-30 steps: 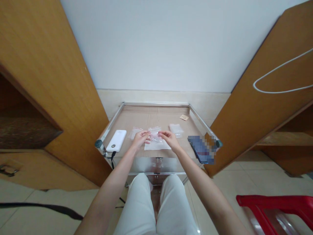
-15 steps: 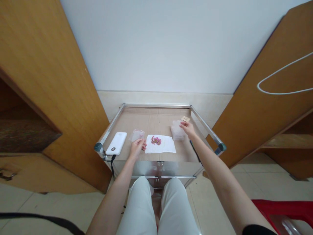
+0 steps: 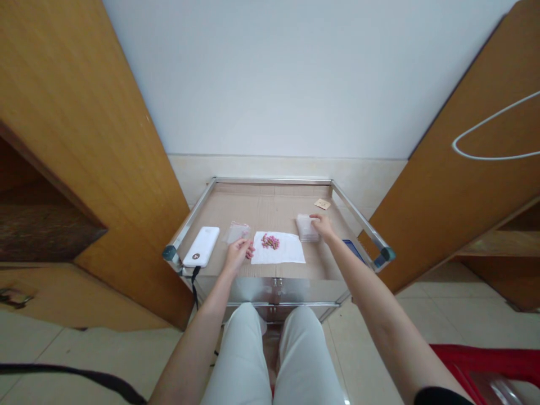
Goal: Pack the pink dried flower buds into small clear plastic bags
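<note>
On the cart top, my left hand [image 3: 239,254] is closed, its fingertips pinched together near the left edge of a white sheet [image 3: 291,251]. What they hold, if anything, is too small to make out. Just beyond that hand lies a clear plastic bag [image 3: 237,232]. Small pink dried flower buds [image 3: 270,241] sit in a loose pile on the sheet. My right hand [image 3: 323,226] rests at the right edge of a stack of clear plastic bags [image 3: 306,229]; its index finger reaches out over the stack, apart from the thumb.
A white power bank [image 3: 201,246] with a black cable lies at the left. Behind the stack is a small beige card [image 3: 322,203]; a dark blue flat object [image 3: 353,250] lies by my right forearm. Metal rails [image 3: 274,181] edge the cart, between wooden cabinets.
My right hand has come down slightly, nearer the stack, and its fingers have parted. The beige card now shows fully, and more of the blue object is visible. My left hand has hardly moved.
</note>
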{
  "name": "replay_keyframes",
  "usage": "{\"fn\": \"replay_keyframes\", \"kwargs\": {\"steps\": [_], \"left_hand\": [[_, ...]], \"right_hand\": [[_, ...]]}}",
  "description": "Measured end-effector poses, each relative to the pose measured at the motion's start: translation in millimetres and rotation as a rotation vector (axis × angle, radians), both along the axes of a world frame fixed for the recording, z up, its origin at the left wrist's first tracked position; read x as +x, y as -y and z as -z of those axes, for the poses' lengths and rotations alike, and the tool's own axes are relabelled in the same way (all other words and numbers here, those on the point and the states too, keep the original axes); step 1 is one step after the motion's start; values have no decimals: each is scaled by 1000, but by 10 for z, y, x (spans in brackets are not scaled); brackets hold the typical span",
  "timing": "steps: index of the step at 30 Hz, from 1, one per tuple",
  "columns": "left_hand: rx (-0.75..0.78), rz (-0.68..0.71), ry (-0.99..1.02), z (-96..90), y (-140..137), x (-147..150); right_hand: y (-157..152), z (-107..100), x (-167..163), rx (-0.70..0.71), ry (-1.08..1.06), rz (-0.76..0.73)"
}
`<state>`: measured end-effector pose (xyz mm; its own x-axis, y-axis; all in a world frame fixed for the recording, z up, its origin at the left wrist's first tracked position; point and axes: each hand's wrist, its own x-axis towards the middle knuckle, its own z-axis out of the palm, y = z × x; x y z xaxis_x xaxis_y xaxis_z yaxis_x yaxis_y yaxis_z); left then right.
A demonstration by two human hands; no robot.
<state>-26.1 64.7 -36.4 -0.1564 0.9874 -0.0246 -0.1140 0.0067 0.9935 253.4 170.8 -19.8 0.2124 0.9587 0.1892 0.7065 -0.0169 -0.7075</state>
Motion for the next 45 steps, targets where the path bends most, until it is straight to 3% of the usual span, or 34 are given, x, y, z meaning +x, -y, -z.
{"fn": "replay_keyframes", "kwargs": {"steps": [5, 8, 10, 14, 16, 23, 28, 31, 35, 40, 45], "left_hand": [[-5, -2, 7, 16, -7, 1], [-4, -1, 14, 16, -5, -3], [-3, 1, 20, 12, -1, -6], [11, -7, 9, 14, 7, -5], [26, -33, -10, 24, 13, 6], [133, -169, -167, 35, 40, 51], [309, -314, -559, -13, -25, -134], [329, -306, -844, -44, -96, -290], [253, -132, -1054, -97, -135, -367], [171, -44, -1132, -170, -83, -322], [181, -58, -1100, -193, -68, -297]], "right_hand": [[60, -95, -46, -67, 42, 41], [104, -184, -73, -16, 35, 60], [157, -256, -102, 108, 0, 72], [357, -373, -270, 498, -161, 48], [494, -368, -429, 556, -314, -3], [826, 7, -1006, 272, -867, -116], [803, 243, -1043, 153, -1020, -51], [781, 293, -1009, 112, -1058, -40], [790, 303, -1003, 79, -1054, -66], [815, 306, -1011, 106, -1007, -72], [834, 300, -1011, 121, -970, -79]]}}
